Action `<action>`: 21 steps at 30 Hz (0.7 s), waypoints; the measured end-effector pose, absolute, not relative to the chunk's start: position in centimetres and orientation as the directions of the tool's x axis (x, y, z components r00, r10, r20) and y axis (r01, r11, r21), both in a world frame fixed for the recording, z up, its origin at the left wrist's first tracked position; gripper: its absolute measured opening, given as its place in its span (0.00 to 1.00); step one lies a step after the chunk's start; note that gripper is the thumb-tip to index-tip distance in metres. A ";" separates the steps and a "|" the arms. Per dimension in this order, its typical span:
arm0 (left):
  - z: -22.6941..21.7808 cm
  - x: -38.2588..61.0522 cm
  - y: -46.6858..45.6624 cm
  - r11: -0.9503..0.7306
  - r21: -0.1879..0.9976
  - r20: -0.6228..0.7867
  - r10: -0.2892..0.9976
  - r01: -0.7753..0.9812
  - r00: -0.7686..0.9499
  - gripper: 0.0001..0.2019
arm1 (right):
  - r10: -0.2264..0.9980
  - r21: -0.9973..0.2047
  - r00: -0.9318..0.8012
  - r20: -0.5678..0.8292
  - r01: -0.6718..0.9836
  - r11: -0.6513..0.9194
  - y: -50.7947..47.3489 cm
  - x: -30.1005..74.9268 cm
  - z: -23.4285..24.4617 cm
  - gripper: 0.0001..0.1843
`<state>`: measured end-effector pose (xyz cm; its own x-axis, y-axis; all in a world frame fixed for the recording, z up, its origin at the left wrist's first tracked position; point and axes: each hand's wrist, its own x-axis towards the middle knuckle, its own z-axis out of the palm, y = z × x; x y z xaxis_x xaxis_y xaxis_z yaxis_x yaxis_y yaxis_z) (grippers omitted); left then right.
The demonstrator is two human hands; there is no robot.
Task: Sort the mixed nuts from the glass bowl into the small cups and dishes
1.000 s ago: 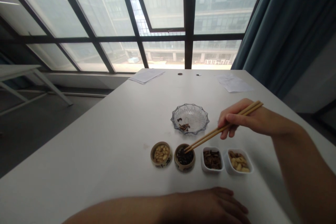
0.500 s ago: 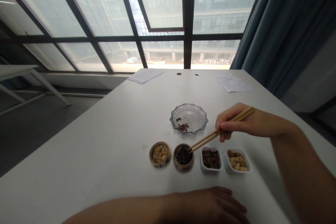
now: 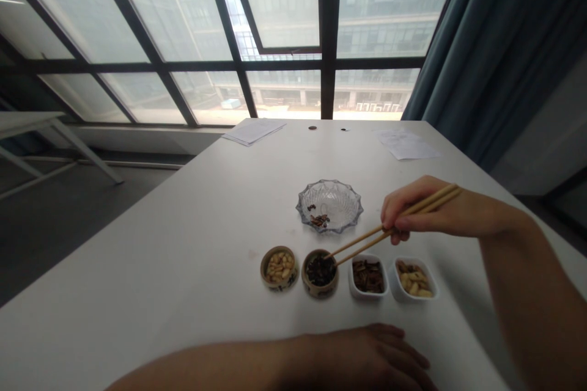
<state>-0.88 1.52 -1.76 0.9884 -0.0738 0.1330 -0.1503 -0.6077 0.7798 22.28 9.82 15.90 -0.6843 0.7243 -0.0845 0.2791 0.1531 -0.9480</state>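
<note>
My right hand is closed on a pair of wooden chopsticks. Their tips rest in a small brown bowl of dark seeds. Beside it on the left is a brown bowl of peanuts. To the right stand a white cup of dark seeds and a white cup of peanuts. Behind them a glass dish holds a few dark seeds. My left hand lies flat on the white table, fingers stretched out, empty.
Paper sheets lie at the table's far left and more papers at the far right. A large window is behind the table, a blue curtain on the right. Another white table stands left.
The chopstick tips stayed at the brown bowl of dark seeds, shifting slightly. My right hand dipped a little, then came back up and to the right. The left hand stayed still.
</note>
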 end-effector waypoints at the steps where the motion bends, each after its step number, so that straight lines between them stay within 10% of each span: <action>1: -1.8 -0.9 1.5 -0.608 0.780 0.134 -0.071 -0.149 0.988 0.20 | 0.714 -0.952 -0.695 -0.085 0.269 0.148 9.8 22.2 15.9 0.14; 14: -1.8 -0.9 1.5 -0.632 0.762 0.124 -0.073 -0.142 0.990 0.21 | 0.643 -0.921 -0.766 -0.014 0.259 0.289 9.7 22.7 16.3 0.12; 21: -1.8 -1.0 1.5 -0.627 0.765 0.138 -0.063 -0.147 0.988 0.20 | 0.853 -0.952 -0.508 0.120 0.186 0.245 10.1 22.5 15.7 0.15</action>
<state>-0.96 1.45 -1.81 0.9884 -0.0630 0.1381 -0.1469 -0.6268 0.7652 22.52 10.14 15.74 -0.5080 0.8529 0.1204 0.1857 0.2449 -0.9516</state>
